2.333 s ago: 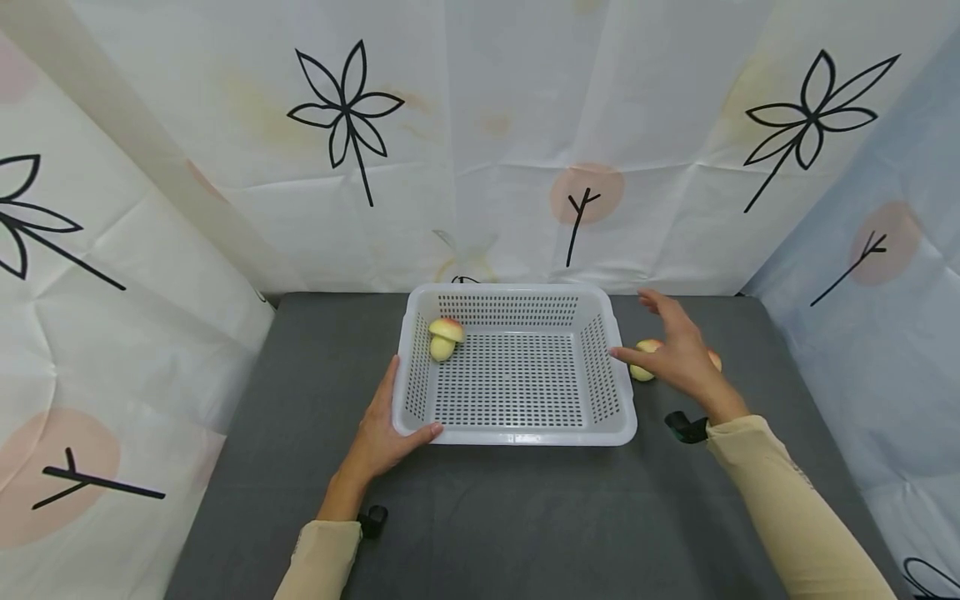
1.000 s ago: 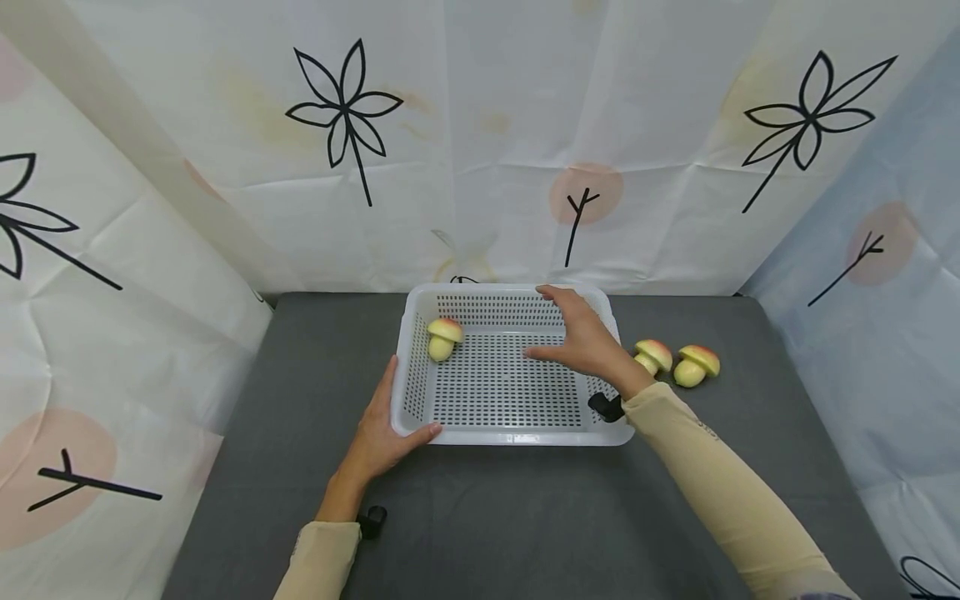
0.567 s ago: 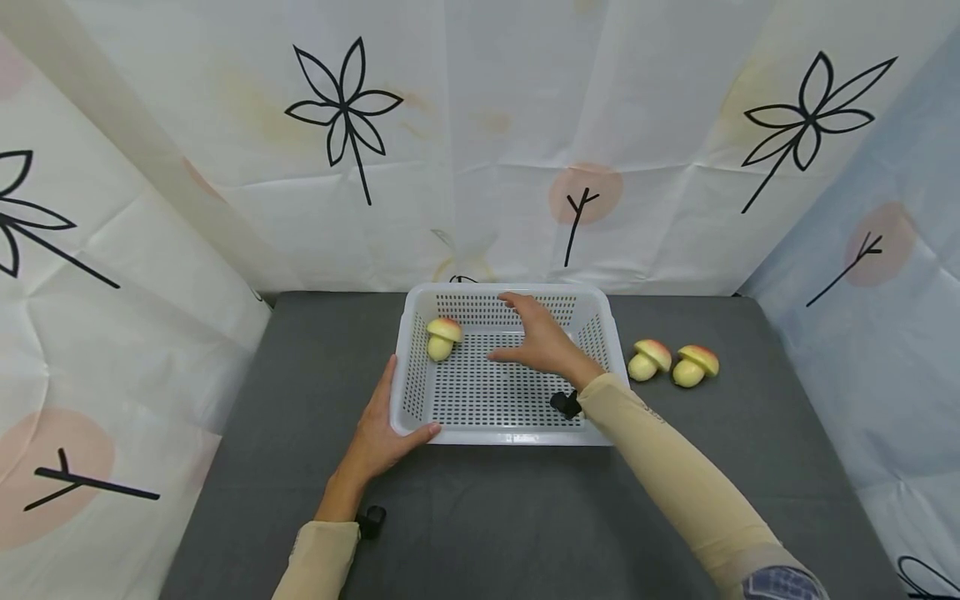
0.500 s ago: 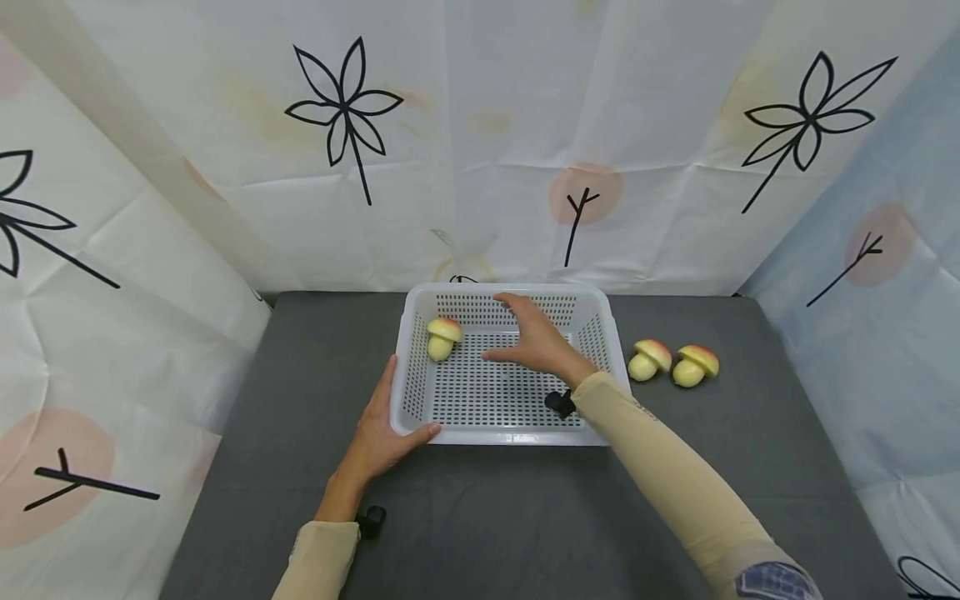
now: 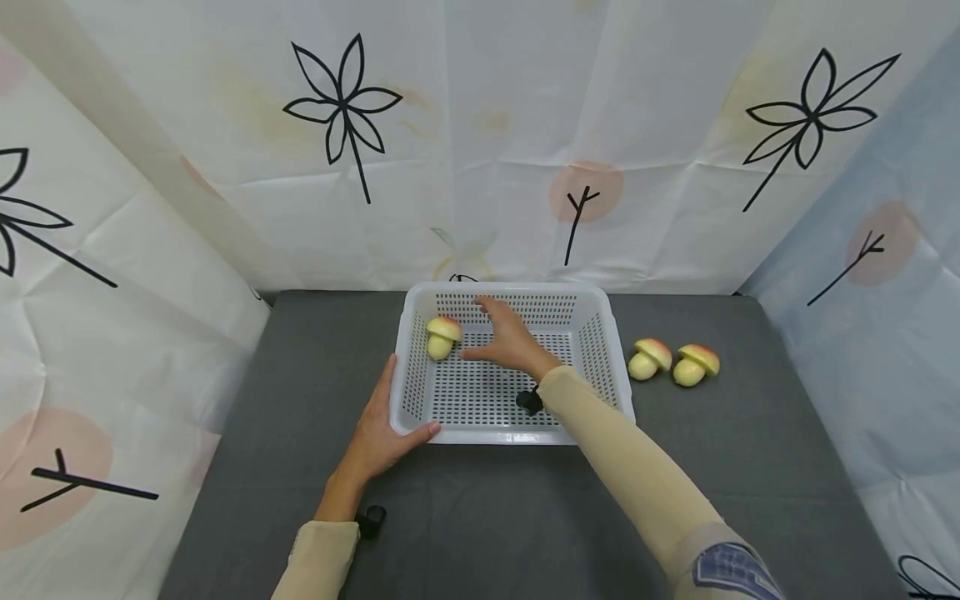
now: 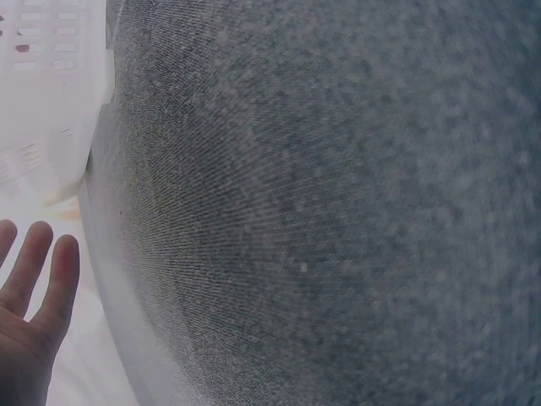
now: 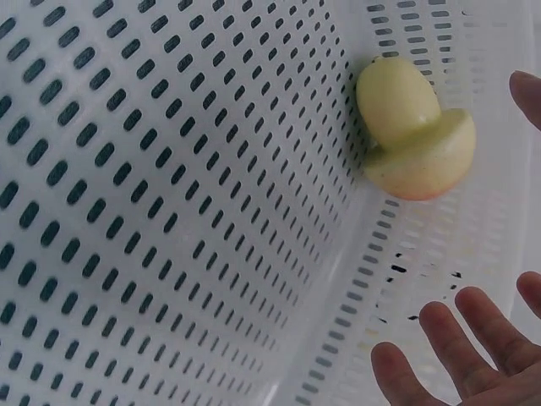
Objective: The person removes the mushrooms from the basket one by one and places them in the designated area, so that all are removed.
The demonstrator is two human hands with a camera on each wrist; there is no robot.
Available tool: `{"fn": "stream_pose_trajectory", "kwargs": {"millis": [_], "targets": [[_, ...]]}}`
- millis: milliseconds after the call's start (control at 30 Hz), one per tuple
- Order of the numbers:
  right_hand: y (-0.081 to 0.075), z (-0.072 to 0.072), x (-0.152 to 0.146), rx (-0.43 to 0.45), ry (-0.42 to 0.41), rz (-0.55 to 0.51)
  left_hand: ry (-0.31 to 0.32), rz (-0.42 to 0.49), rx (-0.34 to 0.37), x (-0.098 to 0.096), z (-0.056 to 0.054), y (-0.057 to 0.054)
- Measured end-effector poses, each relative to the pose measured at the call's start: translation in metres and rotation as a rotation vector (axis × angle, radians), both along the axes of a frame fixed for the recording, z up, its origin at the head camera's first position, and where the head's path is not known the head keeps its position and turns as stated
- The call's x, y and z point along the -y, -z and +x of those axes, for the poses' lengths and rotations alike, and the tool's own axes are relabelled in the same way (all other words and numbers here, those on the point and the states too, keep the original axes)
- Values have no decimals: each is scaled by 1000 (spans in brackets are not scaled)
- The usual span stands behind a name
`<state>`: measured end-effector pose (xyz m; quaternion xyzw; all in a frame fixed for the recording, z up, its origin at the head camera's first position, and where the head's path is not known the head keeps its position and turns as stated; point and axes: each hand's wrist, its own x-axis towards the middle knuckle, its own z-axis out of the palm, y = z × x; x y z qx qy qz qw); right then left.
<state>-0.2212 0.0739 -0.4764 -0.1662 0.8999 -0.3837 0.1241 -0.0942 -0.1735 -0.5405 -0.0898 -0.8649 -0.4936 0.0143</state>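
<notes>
A toy mushroom [image 5: 444,337], pale yellow with a reddish cap, lies in the left part of the white perforated basket [image 5: 517,437]. My right hand [image 5: 510,340] is over the basket just right of this mushroom, thumb and fingers spread apart and holding nothing. In the right wrist view the mushroom [image 7: 414,131] leans by the basket wall, apart from the fingers [image 7: 461,347]. At the basket's front left corner is my left hand [image 5: 375,433], its thumb on the front rim and its fingers along the left side. The left wrist view shows those fingers [image 6: 61,288] straight.
Two more toy mushrooms, one [image 5: 650,359] nearer the basket and one [image 5: 696,365] farther right, lie on the dark grey tabletop [image 5: 480,525]. White cloth walls [image 5: 480,125] with printed leaves stand behind and at both sides.
My right hand has moved left, from beside the two mushrooms on the right, over the basket to near the mushroom inside. My left hand and the basket have stayed put.
</notes>
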Motion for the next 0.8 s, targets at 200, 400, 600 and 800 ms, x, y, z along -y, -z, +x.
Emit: {"fn": "stream_pose_trajectory", "kwargs": {"millis": [200,400,600,800], "targets": [[8,-3,13,34,20,7,3,11,3,1,1,-1],[15,-5,24,64,47,-3,3,3,-8,1,0,1],[21,-5,34,55,34,5,1,8,-8,1,0,1],[28,-6,40,58,30,25,-5,0,3,1,0,0]]}}
